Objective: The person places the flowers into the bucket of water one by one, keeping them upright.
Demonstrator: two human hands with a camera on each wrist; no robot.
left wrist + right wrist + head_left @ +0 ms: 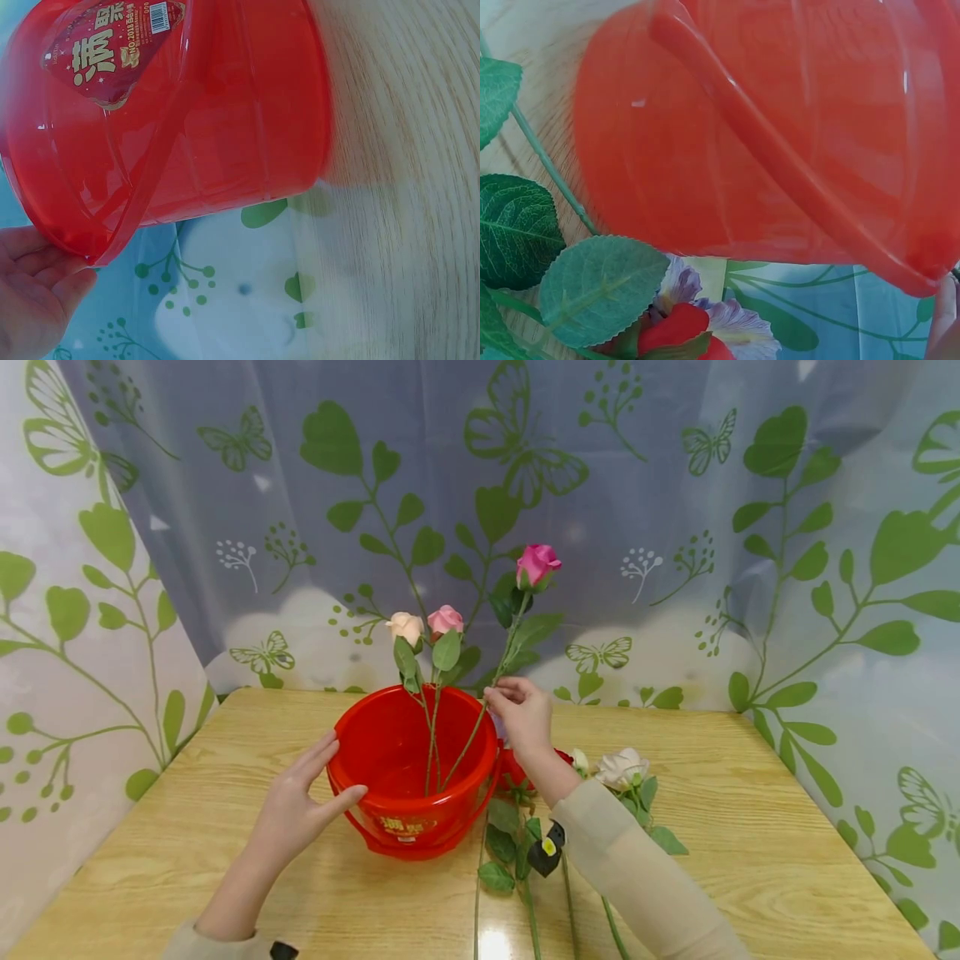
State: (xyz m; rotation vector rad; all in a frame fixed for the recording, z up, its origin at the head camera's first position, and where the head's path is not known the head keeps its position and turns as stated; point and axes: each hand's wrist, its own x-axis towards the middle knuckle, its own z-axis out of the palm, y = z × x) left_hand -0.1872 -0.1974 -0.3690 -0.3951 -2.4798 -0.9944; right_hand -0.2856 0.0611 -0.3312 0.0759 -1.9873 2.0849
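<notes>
The right grip (525, 714) pinches the magenta rose (538, 566) by its stem just above the rim of the red bucket (450, 818), left of centre on the wooden counter (780, 827); held this high, the stem can slant inside. The left grip (296, 802) is spread and relaxed against the left rim, probably to steady the bucket. The peach rose (406, 629) and pink rose (446, 619) stand inside it, perhaps propped by its wall. The near rim hides the lower stem ends. The right sleeve (637, 860) crosses flowers lying at right, whose stems run out of view.
</notes>
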